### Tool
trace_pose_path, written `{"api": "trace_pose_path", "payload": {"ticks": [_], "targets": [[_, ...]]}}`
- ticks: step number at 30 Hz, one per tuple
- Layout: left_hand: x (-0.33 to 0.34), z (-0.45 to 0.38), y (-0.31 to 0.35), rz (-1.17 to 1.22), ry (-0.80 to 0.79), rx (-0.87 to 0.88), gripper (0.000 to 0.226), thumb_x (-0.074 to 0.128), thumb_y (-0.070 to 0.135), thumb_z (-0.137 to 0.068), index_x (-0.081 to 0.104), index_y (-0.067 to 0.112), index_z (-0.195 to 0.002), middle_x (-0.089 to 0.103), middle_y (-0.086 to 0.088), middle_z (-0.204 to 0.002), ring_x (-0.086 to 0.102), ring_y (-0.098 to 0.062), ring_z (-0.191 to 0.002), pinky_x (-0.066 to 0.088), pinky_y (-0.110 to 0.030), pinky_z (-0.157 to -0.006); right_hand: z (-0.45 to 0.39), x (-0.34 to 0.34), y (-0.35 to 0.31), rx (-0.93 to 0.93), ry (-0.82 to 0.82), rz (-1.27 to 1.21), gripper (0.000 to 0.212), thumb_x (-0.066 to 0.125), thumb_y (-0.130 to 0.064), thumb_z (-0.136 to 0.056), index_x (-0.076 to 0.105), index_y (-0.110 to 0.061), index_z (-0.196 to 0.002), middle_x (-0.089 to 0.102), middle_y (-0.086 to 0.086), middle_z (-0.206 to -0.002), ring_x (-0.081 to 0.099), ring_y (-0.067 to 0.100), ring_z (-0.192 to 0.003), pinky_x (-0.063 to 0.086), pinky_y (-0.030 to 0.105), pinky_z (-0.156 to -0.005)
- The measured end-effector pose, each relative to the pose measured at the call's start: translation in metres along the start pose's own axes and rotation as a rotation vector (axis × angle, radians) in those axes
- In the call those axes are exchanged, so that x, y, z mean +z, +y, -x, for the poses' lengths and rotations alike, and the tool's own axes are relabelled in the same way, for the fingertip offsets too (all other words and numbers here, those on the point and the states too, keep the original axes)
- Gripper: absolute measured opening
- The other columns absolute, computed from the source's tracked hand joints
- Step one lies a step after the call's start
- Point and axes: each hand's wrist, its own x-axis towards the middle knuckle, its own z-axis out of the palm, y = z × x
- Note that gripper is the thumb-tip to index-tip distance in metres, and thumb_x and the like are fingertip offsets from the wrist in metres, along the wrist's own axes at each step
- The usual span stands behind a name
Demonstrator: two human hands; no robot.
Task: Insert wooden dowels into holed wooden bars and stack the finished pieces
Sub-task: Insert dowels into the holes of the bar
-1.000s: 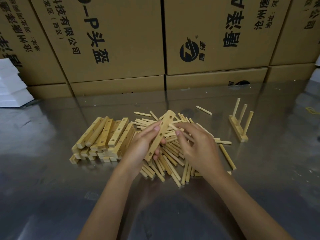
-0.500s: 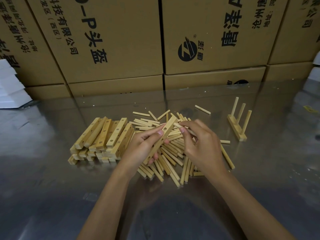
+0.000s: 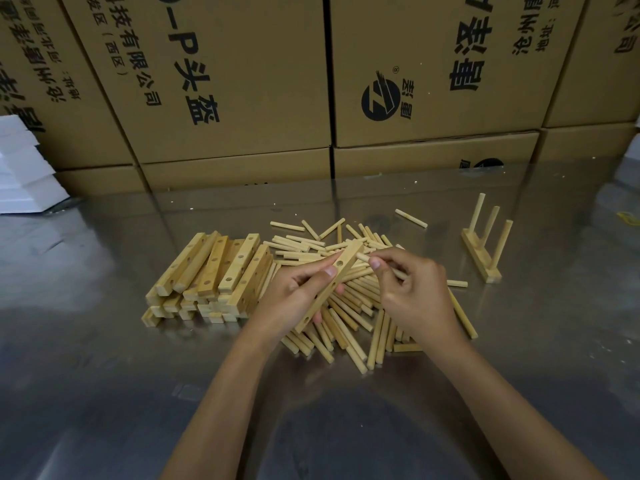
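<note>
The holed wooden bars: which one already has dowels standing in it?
The bar at the far right, alone on the table: three upright dowels stand in it. The stacked bars show empty holes.

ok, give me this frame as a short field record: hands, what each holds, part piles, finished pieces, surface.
left hand: grip on a holed bar, tilted, holes facing the camera
right hand: pinches a dowel beside the bar's far end; not seen seated in a hole
bar pile: holed bars stacked left of the hands
dowel pile: loose, under and around both hands
finished piece: one bar with three upright dowels, right side, apart from the piles
surface: reflective metal table
background: cardboard boxes
</note>
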Motion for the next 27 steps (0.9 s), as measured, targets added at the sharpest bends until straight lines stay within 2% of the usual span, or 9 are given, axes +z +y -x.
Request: {"api": "trace_pose_path", "payload": {"ticks": [2, 6, 10, 14, 18, 20, 22, 24, 27], "targets": [[0.002, -0.002, -0.001, -0.002, 0.012, -0.005, 0.031, 0.056, 0.030, -0.101, 0.069, 0.058, -0.104, 0.076, 0.002, -0.088, 0.054, -0.007, -0.050, 0.042, -0.017, -0.044, -0.001, -0.001, 0.001, 0.032, -0.011, -0.012, 0.016, 0.063, -0.016, -0.095, 0.076, -0.023, -0.103, 0.072, -0.015, -0.090, 0.066, 0.005, -0.085, 0.057, 0.029, -0.076], [0.001, -0.006, -0.004, 0.052, 0.043, -0.079, 0.025, 0.055, 0.033, -0.101, 0.069, 0.049, -0.115, 0.076, 0.001, -0.091, 0.053, -0.009, -0.049, 0.040, -0.019, -0.040, -0.009, -0.010, -0.002, 0.258, -0.119, -0.310, 0.024, 0.073, -0.027, -0.088, 0.069, -0.029, -0.112, 0.076, -0.003, -0.085, 0.067, 0.005, -0.065, 0.051, 0.018, -0.057], [-0.009, -0.010, -0.007, 0.243, 0.136, -0.148, 0.022, 0.055, 0.028, -0.101, 0.067, 0.037, -0.117, 0.077, -0.006, -0.093, 0.053, -0.010, -0.046, 0.041, -0.021, -0.037, -0.014, -0.017, -0.005, 0.377, -0.228, -0.524, 0.044, 0.080, -0.032, -0.080, 0.059, -0.029, -0.119, 0.077, -0.005, -0.095, 0.074, 0.016, -0.079, 0.058, 0.028, -0.064], [-0.017, -0.016, -0.009, 0.434, 0.243, -0.155, 0.022, 0.050, 0.023, -0.103, 0.064, 0.026, -0.120, 0.074, -0.005, -0.088, 0.050, -0.012, -0.047, 0.039, -0.023, -0.035, -0.001, 0.001, -0.008, 0.270, -0.372, -0.163, 0.022, 0.076, -0.049, -0.078, 0.069, -0.030, -0.088, 0.072, -0.012, -0.080, 0.066, -0.001, -0.073, 0.052, 0.028, -0.069], [-0.018, -0.018, -0.013, 0.518, 0.236, -0.149, 0.028, 0.046, 0.019, -0.104, 0.060, 0.017, -0.128, 0.070, -0.005, -0.083, 0.052, -0.013, -0.050, 0.035, -0.022, -0.034, 0.021, 0.028, -0.005, -0.010, -0.491, 0.364, 0.034, 0.069, -0.063, -0.073, 0.061, -0.030, -0.074, 0.054, -0.015, -0.074, 0.048, 0.000, -0.075, 0.035, 0.023, -0.059], [-0.017, -0.017, -0.013, 0.547, 0.223, -0.152, 0.029, 0.045, 0.018, -0.104, 0.058, 0.015, -0.130, 0.068, -0.005, -0.081, 0.054, -0.013, -0.054, 0.035, -0.021, -0.034, 0.023, 0.033, -0.005, -0.012, -0.453, 0.373, 0.021, 0.071, -0.049, -0.078, 0.061, -0.030, -0.074, 0.051, -0.017, -0.080, 0.045, 0.000, -0.081, 0.032, 0.020, -0.061], [-0.016, -0.017, -0.012, 0.555, 0.213, -0.153, 0.030, 0.044, 0.018, -0.104, 0.057, 0.013, -0.131, 0.067, -0.005, -0.082, 0.055, -0.013, -0.056, 0.035, -0.021, -0.034, 0.020, 0.030, -0.005, 0.042, -0.401, 0.327, 0.013, 0.068, -0.038, -0.079, 0.062, -0.030, -0.070, 0.057, -0.017, -0.079, 0.050, 0.002, -0.082, 0.039, 0.022, -0.063], [-0.016, -0.017, -0.012, 0.540, 0.209, -0.154, 0.031, 0.043, 0.017, -0.105, 0.056, 0.013, -0.133, 0.066, -0.006, -0.084, 0.055, -0.014, -0.058, 0.035, -0.021, -0.034, 0.018, 0.026, -0.006, 0.057, -0.379, 0.325, 0.014, 0.067, -0.040, -0.078, 0.061, -0.032, -0.068, 0.059, -0.016, -0.077, 0.053, 0.002, -0.082, 0.046, 0.026, -0.065], [-0.016, -0.017, -0.013, 0.524, 0.213, -0.164, 0.031, 0.043, 0.018, -0.105, 0.056, 0.013, -0.132, 0.067, -0.005, -0.085, 0.056, -0.013, -0.059, 0.035, -0.021, -0.035, 0.022, 0.028, -0.009, -0.010, -0.470, 0.406, 0.023, 0.069, -0.054, -0.078, 0.060, -0.033, -0.078, 0.051, -0.016, -0.083, 0.045, 0.004, -0.088, 0.039, 0.028, -0.068]]}}
